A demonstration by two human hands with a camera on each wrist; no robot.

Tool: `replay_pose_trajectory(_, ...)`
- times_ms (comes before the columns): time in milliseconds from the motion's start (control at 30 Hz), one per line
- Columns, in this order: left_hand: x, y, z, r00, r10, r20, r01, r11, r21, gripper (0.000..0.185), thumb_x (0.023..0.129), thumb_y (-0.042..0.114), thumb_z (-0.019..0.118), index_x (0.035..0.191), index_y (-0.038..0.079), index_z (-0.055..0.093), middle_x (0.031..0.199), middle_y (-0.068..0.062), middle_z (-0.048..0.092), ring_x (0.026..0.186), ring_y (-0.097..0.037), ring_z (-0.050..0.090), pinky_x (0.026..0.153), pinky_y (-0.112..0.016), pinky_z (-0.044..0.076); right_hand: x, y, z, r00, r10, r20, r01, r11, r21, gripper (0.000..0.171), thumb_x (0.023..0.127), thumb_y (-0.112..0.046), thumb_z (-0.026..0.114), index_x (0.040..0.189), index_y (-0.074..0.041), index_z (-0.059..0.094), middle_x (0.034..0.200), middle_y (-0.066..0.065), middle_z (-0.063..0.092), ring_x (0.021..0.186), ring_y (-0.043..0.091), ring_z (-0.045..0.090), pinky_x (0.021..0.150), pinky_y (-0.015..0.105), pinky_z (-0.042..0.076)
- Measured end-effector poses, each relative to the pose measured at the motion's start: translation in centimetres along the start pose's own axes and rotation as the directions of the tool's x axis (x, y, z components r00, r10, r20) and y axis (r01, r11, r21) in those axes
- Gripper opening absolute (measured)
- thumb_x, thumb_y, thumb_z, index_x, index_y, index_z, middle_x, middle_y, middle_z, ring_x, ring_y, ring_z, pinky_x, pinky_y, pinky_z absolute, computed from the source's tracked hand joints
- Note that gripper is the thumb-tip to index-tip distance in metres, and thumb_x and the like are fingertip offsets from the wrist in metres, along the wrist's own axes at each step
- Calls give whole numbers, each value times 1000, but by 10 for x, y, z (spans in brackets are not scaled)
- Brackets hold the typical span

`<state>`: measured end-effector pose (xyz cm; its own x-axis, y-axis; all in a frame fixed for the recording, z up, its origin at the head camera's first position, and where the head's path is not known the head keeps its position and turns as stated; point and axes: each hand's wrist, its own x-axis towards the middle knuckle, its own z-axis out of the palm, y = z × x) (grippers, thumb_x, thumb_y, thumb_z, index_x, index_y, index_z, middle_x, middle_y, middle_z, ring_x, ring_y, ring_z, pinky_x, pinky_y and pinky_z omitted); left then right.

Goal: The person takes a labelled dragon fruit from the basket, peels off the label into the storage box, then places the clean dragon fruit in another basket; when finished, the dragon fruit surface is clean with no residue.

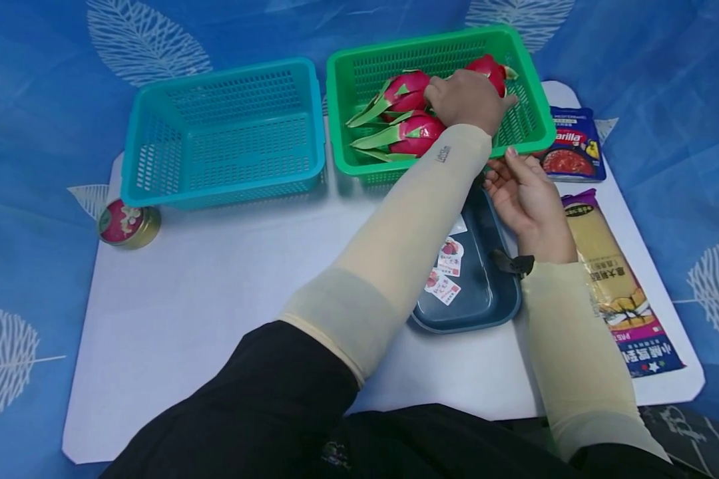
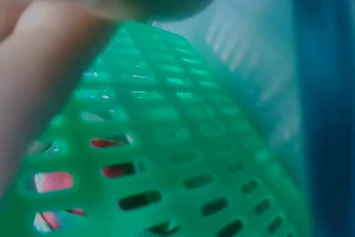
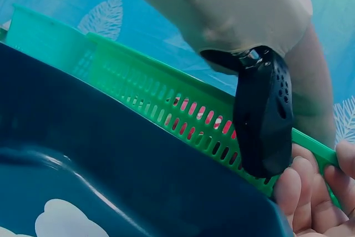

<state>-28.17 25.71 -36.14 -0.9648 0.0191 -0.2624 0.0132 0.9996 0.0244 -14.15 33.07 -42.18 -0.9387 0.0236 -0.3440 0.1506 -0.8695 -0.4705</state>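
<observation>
Picking step under way: left hand (image 1: 469,100) reached into green basket (image 1: 527,126) at frame top centre, fingers curled over dragon fruit (image 1: 490,69). Right hand (image 1: 524,193) relaxed open, fingertips at basket rim above dark tray (image 1: 485,299). Next move likely called for firm lift clear of rim.

My green basket (image 1: 524,100) and teal basket (image 1: 224,133) are perforated plastic; the dark tray (image 1: 485,293) looks smooth, slightly glossy; pasta packets (image 1: 620,279) shine; sleeves (image 1: 395,253) matt cloth.
</observation>
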Motion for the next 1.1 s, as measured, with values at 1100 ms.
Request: replay_pose_trajectory(1100, -51, -258, -106, 831, 505, -232, -416, 842, 343, 91, 80, 79, 25, 151, 26, 2, 155, -9, -6, 138, -31, -14, 105, -50, -13, -31, -69, 5, 990, -19, -137, -117, 410, -905, 56, 79, -41, 71, 123, -7, 62, 111, 6, 65, 89, 18, 63, 69, 23, 52)
